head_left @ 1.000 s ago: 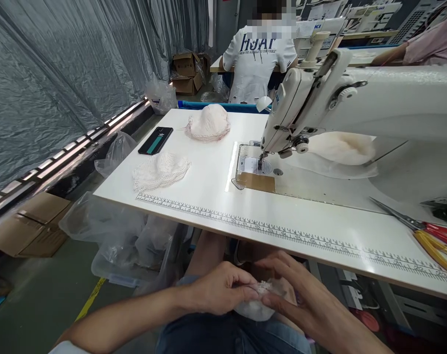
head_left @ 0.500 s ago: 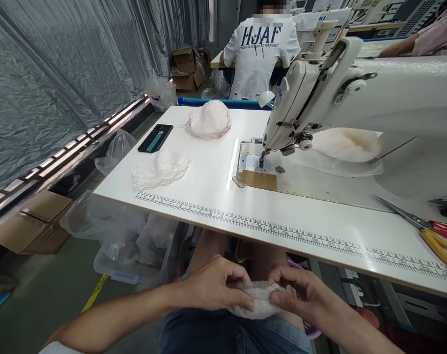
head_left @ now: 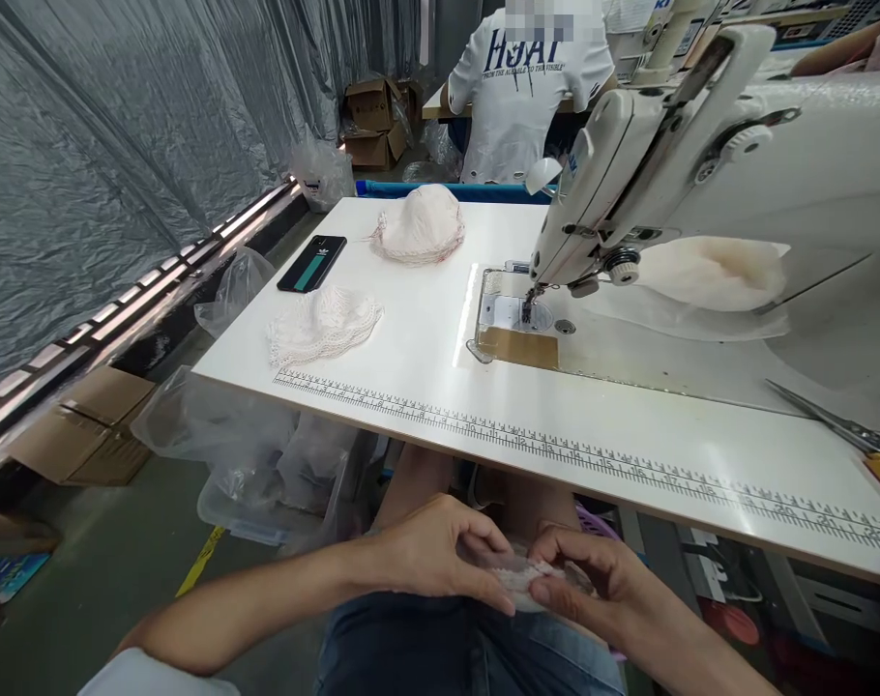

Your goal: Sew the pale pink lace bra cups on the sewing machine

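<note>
White lace-trimmed fabric piece (head_left: 521, 580) tilts more edge-on than half-second earlier, above lap (head_left: 403, 638). Ruler-marked sewing table (head_left: 420, 329) beyond; industrial sewing machine (head_left: 832, 164) on it. Left hand (head_left: 440, 553): thumb and fingers hold piece's left side. Right hand (head_left: 592, 585): narrow pinch, right side. Smartphone (head_left: 312, 263) near table's left edge.

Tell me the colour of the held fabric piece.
The fabric piece is white; see the head view.

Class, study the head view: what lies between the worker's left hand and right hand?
A white cloth with a lacy edge lies between the left hand and right hand, touched by both, as the head view shows.
</note>
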### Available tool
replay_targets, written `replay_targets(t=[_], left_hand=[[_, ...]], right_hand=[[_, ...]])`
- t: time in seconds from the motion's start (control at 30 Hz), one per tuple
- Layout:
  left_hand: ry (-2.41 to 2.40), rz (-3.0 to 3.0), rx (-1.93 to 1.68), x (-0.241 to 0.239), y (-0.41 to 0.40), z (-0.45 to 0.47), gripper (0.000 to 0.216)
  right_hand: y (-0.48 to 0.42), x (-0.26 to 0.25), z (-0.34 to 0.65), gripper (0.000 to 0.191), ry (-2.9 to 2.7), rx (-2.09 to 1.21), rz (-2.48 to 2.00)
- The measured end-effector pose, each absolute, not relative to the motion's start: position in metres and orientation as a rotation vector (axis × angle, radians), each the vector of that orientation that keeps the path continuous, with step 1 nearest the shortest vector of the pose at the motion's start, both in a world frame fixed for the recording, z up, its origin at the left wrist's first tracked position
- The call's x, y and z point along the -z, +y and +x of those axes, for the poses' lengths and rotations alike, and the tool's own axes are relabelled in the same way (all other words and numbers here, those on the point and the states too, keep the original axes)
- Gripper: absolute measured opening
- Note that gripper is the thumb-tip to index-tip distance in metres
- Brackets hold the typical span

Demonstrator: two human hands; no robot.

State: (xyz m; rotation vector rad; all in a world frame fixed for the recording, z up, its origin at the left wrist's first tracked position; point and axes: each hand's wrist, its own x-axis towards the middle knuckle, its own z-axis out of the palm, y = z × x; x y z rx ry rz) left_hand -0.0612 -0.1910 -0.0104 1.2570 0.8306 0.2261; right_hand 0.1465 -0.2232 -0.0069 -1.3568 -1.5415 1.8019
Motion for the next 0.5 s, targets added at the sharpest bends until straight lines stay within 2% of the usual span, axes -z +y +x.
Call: replay_targets(t=[0.27, 0.5], left_hand=[[0.872, 1.182, -0.223, 0.0149, -0.1936, -0.0566, 0.029], [0.887, 1.153, -0.24, 0.0181, -0.1965, -0.0603, 0.026]], right_hand=[[-0.2242, 0.0022, 0.1447, 0.03, -1.597, -1.829, -1.389], [-0.2258, 0.0097, 0.1451, 0.031, -1.922, -1.577, -1.406]])
